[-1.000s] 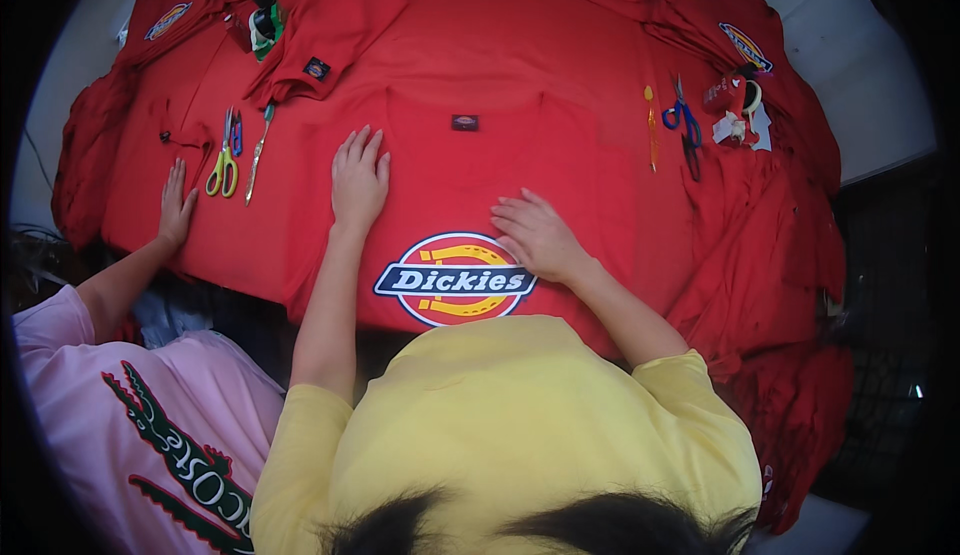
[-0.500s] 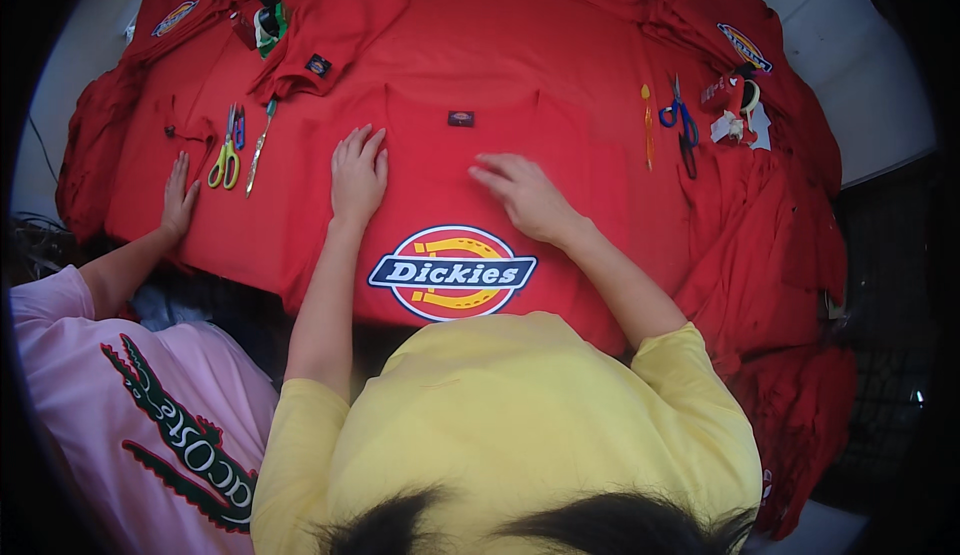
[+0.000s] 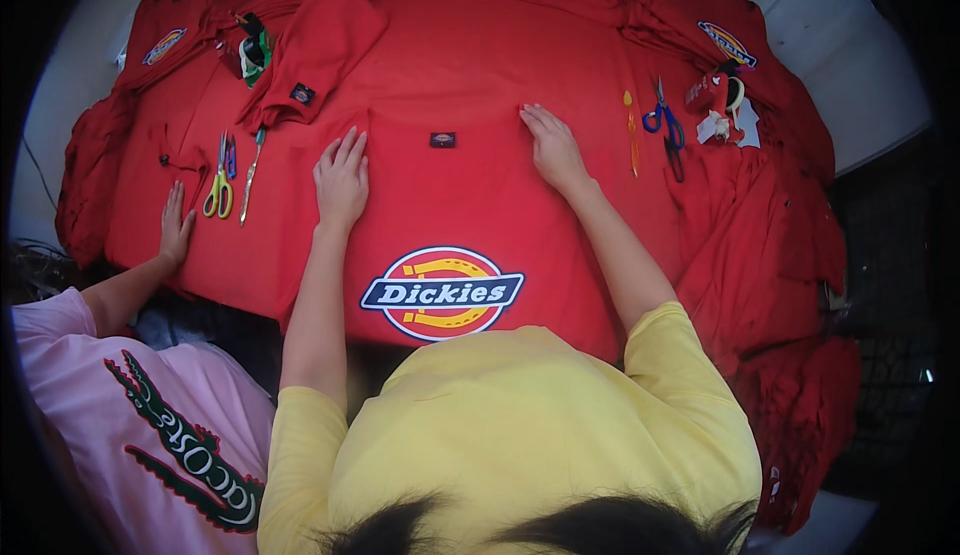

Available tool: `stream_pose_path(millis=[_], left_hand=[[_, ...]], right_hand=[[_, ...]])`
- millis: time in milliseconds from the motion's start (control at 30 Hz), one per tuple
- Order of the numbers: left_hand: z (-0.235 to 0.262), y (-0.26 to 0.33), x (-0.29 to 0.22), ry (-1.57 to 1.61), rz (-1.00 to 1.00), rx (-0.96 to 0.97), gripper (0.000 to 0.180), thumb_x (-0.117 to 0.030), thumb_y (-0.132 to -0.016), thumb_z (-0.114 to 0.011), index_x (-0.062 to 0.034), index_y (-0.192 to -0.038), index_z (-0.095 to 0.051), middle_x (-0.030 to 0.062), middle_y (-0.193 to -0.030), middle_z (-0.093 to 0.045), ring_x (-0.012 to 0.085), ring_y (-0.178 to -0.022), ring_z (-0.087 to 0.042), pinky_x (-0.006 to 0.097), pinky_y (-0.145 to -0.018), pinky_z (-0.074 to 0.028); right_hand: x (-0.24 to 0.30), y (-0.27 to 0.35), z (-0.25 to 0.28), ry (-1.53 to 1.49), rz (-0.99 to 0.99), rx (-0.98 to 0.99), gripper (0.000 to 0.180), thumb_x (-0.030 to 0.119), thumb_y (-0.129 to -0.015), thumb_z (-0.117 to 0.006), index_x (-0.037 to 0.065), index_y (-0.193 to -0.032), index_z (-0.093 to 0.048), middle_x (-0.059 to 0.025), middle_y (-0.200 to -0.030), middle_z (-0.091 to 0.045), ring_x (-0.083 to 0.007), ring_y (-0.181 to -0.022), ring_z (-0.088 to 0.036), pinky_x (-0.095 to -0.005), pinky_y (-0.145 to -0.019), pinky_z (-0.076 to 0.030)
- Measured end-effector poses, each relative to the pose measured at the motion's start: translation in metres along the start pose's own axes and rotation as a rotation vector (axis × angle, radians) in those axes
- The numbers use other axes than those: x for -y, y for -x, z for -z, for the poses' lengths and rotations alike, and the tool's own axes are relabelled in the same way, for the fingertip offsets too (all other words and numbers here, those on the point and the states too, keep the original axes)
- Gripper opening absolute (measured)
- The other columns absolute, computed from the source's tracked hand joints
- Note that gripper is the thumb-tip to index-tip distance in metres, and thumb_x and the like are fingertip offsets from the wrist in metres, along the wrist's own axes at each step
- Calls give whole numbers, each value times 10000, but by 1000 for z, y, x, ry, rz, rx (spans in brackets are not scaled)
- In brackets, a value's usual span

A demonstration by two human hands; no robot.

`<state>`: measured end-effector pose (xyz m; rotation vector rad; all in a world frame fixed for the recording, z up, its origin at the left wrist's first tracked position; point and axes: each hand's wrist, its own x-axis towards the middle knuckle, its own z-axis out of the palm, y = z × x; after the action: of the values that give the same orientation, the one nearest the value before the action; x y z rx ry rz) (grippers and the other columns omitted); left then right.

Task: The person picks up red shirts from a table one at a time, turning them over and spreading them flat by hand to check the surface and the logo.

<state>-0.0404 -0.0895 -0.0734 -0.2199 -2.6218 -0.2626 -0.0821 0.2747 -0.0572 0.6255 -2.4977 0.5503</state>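
A red T-shirt (image 3: 445, 200) lies spread in front of me, its neckline away from me and a dark label (image 3: 442, 140) inside the collar. Its large oval print in white, navy and yellow sits close to my body. My left hand (image 3: 342, 180) rests flat on the shirt by the left side of the neckline, fingers stretched out. On the opposite side of the neckline, my right hand (image 3: 553, 150) lies with fingers extended over the fabric near the shoulder. Neither hand grips anything.
Yellow-handled scissors (image 3: 218, 192), a blue snipper (image 3: 232, 158) and a slim pointed tool (image 3: 252, 177) lie left. At right are blue scissors (image 3: 663, 120), an orange tool (image 3: 630, 133) and a tape roll (image 3: 735, 93). A co-worker's hand (image 3: 176, 225) rests at far left; red garments (image 3: 740, 245) pile around.
My right hand has moved rightward and away from me, from the shirt's middle to the right side of the neckline. My left hand stays flat beside the collar. The whole view has shifted slightly.
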Motion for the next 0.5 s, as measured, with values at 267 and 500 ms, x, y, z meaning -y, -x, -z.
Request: stream_pose_path(millis=[267, 500], left_hand=[[17, -42, 0, -129, 114, 325, 479, -317, -949, -458, -198, -1413, -462, -13, -1487, -416, 269, -1243, -451, 474, -1037, -333], [52, 39, 21, 14, 337, 66, 292, -163, -922, -540, -131, -1200, -624, 66, -1288, -575, 292, -1158, -524, 433, -986, -397]], right_hand=[[-12, -11, 2, -100, -128, 220, 447, 29, -915, -427, 82, -1353, -495, -100, -1473, -412, -283, -1358, -385, -407, -1120, -325], [-5, 88, 117, -181, -472, -74, 249, -3, -910, -486, 34, -1103, -638, -150, -1045, -640, -279, -1009, -635, -362, -875, -491]])
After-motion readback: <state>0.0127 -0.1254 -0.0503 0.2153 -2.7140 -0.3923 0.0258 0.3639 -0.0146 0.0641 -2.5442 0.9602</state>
